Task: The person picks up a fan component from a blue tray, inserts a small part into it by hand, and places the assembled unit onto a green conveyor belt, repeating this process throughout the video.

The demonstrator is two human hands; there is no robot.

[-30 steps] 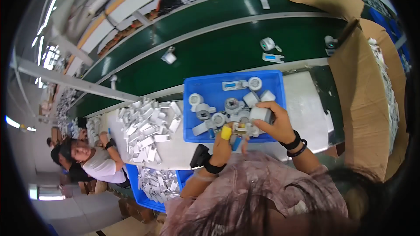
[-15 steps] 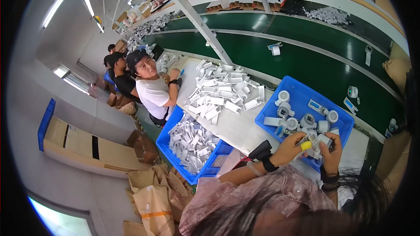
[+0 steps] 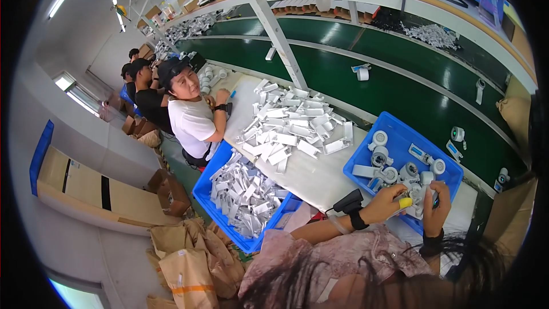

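Observation:
Over the near edge of a blue bin (image 3: pixel 355 167), my left hand (image 3: pixel 384 205), a yellow cover on one finger, is closed on a white plastic part (image 3: pixel 416 200). My right hand (image 3: pixel 437 209) grips the same part from the other side, with a dark round piece showing by its fingers. My fingers hide much of its shape. Inside the bin lie several white round-headed devices with handles (image 3: pixel 433 162), some showing a blue strip. To the left, a pile of white elongated casings (image 3: pixel 291 120) covers part of the table (image 3: pixel 309 178).
Another blue bin (image 3: pixel 251 246), full of white casings, stands at the table's left side. Beyond the table runs a green conveyor (image 3: pixel 326 60) carrying a few devices. A slanted white post (image 3: pixel 271 26) rises nearby. A co-worker (image 3: pixel 191 120) in white sits at the left; brown sacks (image 3: pixel 186 263) stand below.
The view has shifted, so the bins and pile sit slightly lower. My right hand has turned around the part, and both hands still hold it.

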